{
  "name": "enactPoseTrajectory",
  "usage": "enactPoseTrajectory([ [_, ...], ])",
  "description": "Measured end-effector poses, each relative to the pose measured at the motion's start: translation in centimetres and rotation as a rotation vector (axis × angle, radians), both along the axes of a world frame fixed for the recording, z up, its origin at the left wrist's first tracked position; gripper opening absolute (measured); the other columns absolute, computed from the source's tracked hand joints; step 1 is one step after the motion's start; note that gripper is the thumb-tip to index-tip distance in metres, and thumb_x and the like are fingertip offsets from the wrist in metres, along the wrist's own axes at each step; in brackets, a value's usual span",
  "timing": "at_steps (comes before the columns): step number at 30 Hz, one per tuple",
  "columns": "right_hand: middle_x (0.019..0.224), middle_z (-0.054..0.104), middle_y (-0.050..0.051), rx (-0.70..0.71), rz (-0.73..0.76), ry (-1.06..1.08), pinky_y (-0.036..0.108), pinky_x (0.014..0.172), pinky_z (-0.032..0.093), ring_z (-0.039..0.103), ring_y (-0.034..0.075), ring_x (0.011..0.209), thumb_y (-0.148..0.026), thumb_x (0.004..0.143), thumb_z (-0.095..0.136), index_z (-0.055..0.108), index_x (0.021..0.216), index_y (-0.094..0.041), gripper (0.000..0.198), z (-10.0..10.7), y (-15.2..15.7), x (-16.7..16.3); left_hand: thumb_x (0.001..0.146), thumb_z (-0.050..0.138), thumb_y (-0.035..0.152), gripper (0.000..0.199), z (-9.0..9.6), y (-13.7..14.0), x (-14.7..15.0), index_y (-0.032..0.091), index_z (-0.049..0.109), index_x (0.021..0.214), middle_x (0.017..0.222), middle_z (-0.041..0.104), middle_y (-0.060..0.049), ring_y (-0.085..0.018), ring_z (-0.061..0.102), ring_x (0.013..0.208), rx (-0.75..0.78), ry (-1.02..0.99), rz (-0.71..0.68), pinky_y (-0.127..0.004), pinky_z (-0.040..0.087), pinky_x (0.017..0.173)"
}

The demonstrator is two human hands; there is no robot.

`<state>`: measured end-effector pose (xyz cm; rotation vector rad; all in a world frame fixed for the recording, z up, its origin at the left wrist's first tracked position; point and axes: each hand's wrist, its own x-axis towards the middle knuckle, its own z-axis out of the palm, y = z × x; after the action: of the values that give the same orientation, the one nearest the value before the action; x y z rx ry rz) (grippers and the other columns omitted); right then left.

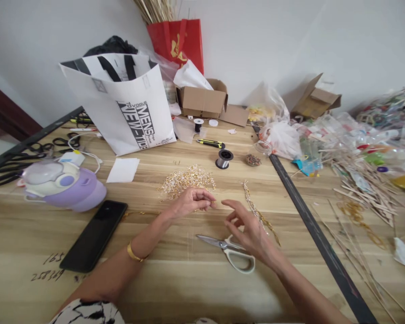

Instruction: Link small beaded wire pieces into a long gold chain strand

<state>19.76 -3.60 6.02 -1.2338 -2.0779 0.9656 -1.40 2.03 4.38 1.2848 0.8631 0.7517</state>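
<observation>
My left hand [195, 201] is closed in a pinch above the table, at the near edge of a pile of small gold and clear beads [189, 180]. Something tiny and goldish shows at its fingertips, too small to name. Facing it, my right hand [246, 225] has its index finger stretched out and its fingers apart, with nothing visible in them. Scissors [227, 245] with pale handles lie below and partly under my right hand. Just beyond that hand, strands of gold and clear beads [253, 207] lie on the wood.
A spool of wire [224, 159], a box cutter [211, 143] and a jar of beads [254, 159] stand or lie farther back. On the left are a phone [94, 236], a purple bottle [67, 184] and a white bag [121, 103]. Sticks [367, 189] clutter the right.
</observation>
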Motion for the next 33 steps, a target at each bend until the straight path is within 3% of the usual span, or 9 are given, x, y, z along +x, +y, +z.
enactPoseTrajectory([
  [4,0.106,0.060,0.009,-0.361,0.056,0.337,0.024,0.059,0.051,0.061,0.012,0.072,-0.029,0.081,0.056,0.044,0.122,-0.018,0.044,-1.3,2.7,-1.8,0.072,0.064,0.023,0.023,0.3,-0.2,0.0,0.010,0.066,0.091,0.078,0.070,-0.008,-0.009,0.057,0.059,0.043,0.031,-0.038,-0.019,0.041,0.053],
  [6,0.086,0.063,0.006,-0.422,0.078,0.382,0.023,0.056,0.048,0.058,0.011,0.064,-0.035,0.081,0.057,0.054,0.104,-0.014,0.031,-1.9,3.4,-2.3,0.073,0.062,0.022,0.022,0.3,-0.1,0.0,0.010,0.066,0.090,0.077,0.069,-0.008,-0.010,0.058,0.060,0.072,0.051,-0.039,-0.018,0.041,0.053],
  [9,0.070,0.060,0.002,-0.334,0.010,0.302,0.022,0.052,0.043,0.050,0.009,0.056,-0.039,0.081,0.056,0.059,0.087,-0.013,0.027,-2.5,4.0,-2.2,0.074,0.060,0.019,0.021,-0.1,0.2,0.0,0.010,0.066,0.091,0.075,0.069,-0.007,-0.010,0.058,0.062,0.132,0.101,-0.024,-0.018,0.041,0.054],
  [14,0.072,0.061,0.003,-0.181,-0.031,0.129,0.023,0.058,0.042,0.052,0.012,0.065,-0.036,0.083,0.052,0.061,0.085,-0.014,0.024,-2.6,4.4,-1.0,0.074,0.060,0.017,0.021,-1.2,0.4,0.1,0.009,0.067,0.091,0.077,0.070,-0.008,-0.013,0.061,0.066,0.197,0.189,0.006,-0.021,0.044,0.058],
  [21,0.065,0.056,0.000,-0.151,-0.021,0.051,0.022,0.054,0.037,0.048,0.011,0.058,-0.035,0.084,0.050,0.060,0.083,-0.014,0.024,-2.5,5.1,0.6,0.073,0.062,0.021,0.021,-1.6,0.1,0.6,0.010,0.070,0.089,0.079,0.072,-0.009,-0.016,0.063,0.070,0.225,0.304,-0.032,-0.023,0.046,0.064],
  [28,0.056,0.050,-0.003,-0.142,0.051,-0.134,0.020,0.049,0.029,0.041,0.009,0.051,-0.031,0.083,0.049,0.060,0.077,-0.014,0.021,-3.4,5.7,2.5,0.072,0.059,0.019,0.019,-2.9,-0.2,0.9,0.015,0.073,0.084,0.074,0.071,-0.004,-0.013,0.058,0.060,0.360,0.474,-0.036,-0.021,0.041,0.056],
  [33,0.054,0.051,-0.003,-0.160,0.077,-0.279,0.020,0.048,0.028,0.042,0.009,0.049,-0.031,0.083,0.050,0.061,0.077,-0.016,0.020,-3.7,6.0,3.4,0.070,0.060,0.020,0.014,-2.4,-0.6,0.9,0.019,0.072,0.077,0.061,0.066,0.000,-0.012,0.053,0.052,0.463,0.634,-0.101,-0.021,0.034,0.052],
])
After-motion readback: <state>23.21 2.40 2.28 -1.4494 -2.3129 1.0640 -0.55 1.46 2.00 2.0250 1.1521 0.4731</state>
